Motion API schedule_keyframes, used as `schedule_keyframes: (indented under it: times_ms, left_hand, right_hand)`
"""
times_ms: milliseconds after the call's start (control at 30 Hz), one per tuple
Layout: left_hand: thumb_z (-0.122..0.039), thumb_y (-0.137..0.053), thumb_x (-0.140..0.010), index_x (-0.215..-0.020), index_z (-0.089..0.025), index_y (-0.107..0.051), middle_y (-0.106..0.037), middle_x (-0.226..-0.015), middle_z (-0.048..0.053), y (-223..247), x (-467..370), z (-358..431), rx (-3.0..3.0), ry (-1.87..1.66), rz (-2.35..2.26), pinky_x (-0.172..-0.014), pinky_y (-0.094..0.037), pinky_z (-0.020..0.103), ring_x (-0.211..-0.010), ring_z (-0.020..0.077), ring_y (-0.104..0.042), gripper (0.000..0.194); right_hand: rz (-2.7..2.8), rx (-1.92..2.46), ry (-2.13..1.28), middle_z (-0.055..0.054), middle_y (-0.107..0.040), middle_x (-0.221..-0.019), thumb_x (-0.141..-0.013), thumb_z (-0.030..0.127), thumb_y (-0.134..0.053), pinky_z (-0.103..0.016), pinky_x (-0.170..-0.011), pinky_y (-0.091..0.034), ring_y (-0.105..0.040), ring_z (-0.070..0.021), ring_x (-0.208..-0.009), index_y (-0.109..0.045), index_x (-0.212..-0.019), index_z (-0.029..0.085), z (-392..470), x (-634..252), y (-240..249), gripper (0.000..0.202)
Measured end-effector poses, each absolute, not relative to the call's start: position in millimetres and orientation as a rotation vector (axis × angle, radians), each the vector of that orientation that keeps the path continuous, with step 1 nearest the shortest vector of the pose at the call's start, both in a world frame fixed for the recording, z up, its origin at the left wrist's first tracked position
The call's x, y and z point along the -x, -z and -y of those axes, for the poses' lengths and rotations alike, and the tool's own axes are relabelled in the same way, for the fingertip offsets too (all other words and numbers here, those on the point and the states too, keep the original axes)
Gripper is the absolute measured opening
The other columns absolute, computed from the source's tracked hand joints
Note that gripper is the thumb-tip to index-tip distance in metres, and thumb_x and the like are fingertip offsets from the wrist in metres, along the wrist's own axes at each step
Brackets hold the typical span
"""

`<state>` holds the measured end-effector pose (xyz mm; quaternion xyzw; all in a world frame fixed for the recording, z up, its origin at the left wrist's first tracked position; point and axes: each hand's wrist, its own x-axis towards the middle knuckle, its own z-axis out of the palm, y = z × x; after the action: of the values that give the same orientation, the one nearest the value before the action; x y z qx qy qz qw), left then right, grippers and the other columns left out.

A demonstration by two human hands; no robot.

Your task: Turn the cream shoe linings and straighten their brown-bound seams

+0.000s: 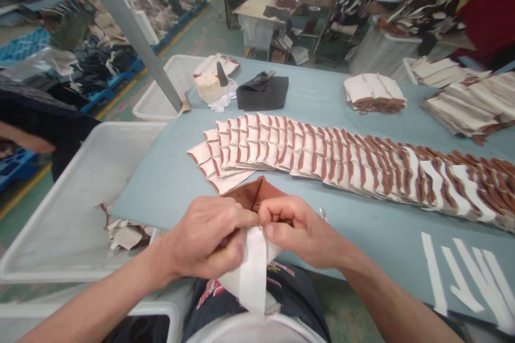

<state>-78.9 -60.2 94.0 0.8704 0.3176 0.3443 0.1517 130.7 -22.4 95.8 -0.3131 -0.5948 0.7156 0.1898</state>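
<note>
At the table's near edge I hold a brown-and-cream sewn piece (273, 191), folded open with its brown face toward the far side. My left hand (207, 236) is closed on its left part, thumb and fingers pressed together. The fingertips of my right hand (300, 228) pinch the same piece close beside them; the exact spot is partly covered by the fingers. A white strip (254, 273) hangs down from between my hands over my lap. Just beyond lies a long overlapping row of similar cream pieces with brown edges (306, 150).
Several loose white strips (432, 273) lie at the right on the blue-green table (161, 193). A cream roll (208, 87), a black sheet (263, 94) and a stack of pieces (374, 91) stand farther back. White bins (52, 225) and a metal post (132, 32) are left, beside another person's arm (24, 136).
</note>
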Motion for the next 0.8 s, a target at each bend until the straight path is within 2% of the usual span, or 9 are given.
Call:
schedule_keyframes:
  times_ms: [133, 233, 333, 400, 500, 600, 700, 800]
  left_hand:
    - [-0.015, -0.045, -0.094, -0.104, -0.019, -0.058, -0.068, -0.084, 0.0, -117, 82, 62, -2.245, -0.764, -1.036, -0.068, -0.045, 0.023, -0.071, 0.0134, -0.063, 0.016]
    - [-0.021, -0.034, -0.104, -0.085, -0.018, -0.059, -0.062, -0.074, -0.002, -131, 86, 57, -2.036, -0.562, -1.047, -0.064, -0.041, 0.023, -0.065, 0.0125, -0.056, 0.032]
    - [-0.028, -0.038, -0.106, -0.072, -0.018, -0.051, -0.05, -0.066, -0.004, -136, 89, 51, -1.909, -0.453, -1.001, -0.059, -0.037, 0.022, -0.06, 0.0115, -0.047, 0.037]
    - [-0.027, -0.041, -0.105, -0.072, -0.018, -0.05, -0.048, -0.066, -0.004, -135, 90, 48, -1.873, -0.404, -0.931, -0.059, -0.037, 0.021, -0.061, 0.0112, -0.047, 0.036]
    - [-0.024, -0.043, -0.105, -0.079, -0.018, -0.056, -0.056, -0.071, -0.003, -128, 91, 49, -1.959, -0.398, -0.86, -0.06, -0.038, 0.021, -0.064, 0.0113, -0.052, 0.03]
    - [-0.022, -0.047, -0.105, -0.079, -0.018, -0.059, -0.06, -0.069, -0.001, -117, 92, 54, -2.392, -0.538, -0.93, -0.06, -0.034, 0.026, -0.061, 0.0127, -0.053, 0.028]
    - [-0.024, -0.051, -0.104, -0.066, -0.019, -0.053, -0.051, -0.058, -0.002, -105, 94, 56, -2.709, -0.683, -0.997, -0.054, -0.027, 0.031, -0.052, 0.0133, -0.043, 0.038]
    - [-0.031, -0.053, -0.105, -0.059, -0.02, -0.045, -0.044, -0.052, -0.004, -97, 100, 54, -2.676, -0.755, -0.987, -0.052, -0.022, 0.032, -0.048, 0.0123, -0.038, 0.047]
  right_hand:
    - [1.856, 0.914, -1.716, 0.004, -0.053, -0.057, -0.075, 0.02, -0.05, -0.021, -0.047, -0.031, -0.044, -0.0101, -0.052, -0.056, -0.066, 0.019, 27, -132, -104, 0.011]
    - [2.048, 0.844, -1.307, 0.003, -0.06, -0.061, -0.075, 0.014, -0.05, -0.023, -0.054, -0.036, -0.05, -0.011, -0.054, -0.059, -0.067, 0.019, 31, -132, -104, 0.014]
    - [2.174, 0.725, -0.979, 0.002, -0.062, -0.062, -0.076, 0.01, -0.051, -0.026, -0.057, -0.038, -0.051, -0.012, -0.055, -0.061, -0.07, 0.02, 33, -134, -104, 0.015]
    - [2.234, 0.666, -0.87, 0.001, -0.065, -0.064, -0.077, 0.008, -0.051, -0.027, -0.058, -0.04, -0.054, -0.0134, -0.057, -0.062, -0.075, 0.021, 35, -136, -105, 0.017]
    - [2.313, 0.632, -0.704, 0.0, -0.068, -0.065, -0.078, 0.006, -0.051, -0.029, -0.058, -0.04, -0.055, -0.015, -0.057, -0.063, -0.079, 0.021, 37, -140, -105, 0.019]
    - [2.322, 0.661, -0.631, -0.001, -0.071, -0.067, -0.08, 0.006, -0.052, -0.029, -0.057, -0.04, -0.059, -0.0154, -0.057, -0.065, -0.081, 0.02, 38, -142, -100, 0.019]
    - [2.291, 0.682, -0.714, -0.001, -0.074, -0.07, -0.083, 0.007, -0.053, -0.028, -0.059, -0.043, -0.063, -0.015, -0.06, -0.067, -0.085, 0.02, 37, -141, -92, 0.019]
    - [2.269, 0.635, -0.83, -0.001, -0.073, -0.07, -0.085, 0.007, -0.053, -0.026, -0.059, -0.043, -0.062, -0.0137, -0.059, -0.067, -0.085, 0.019, 35, -141, -88, 0.018]
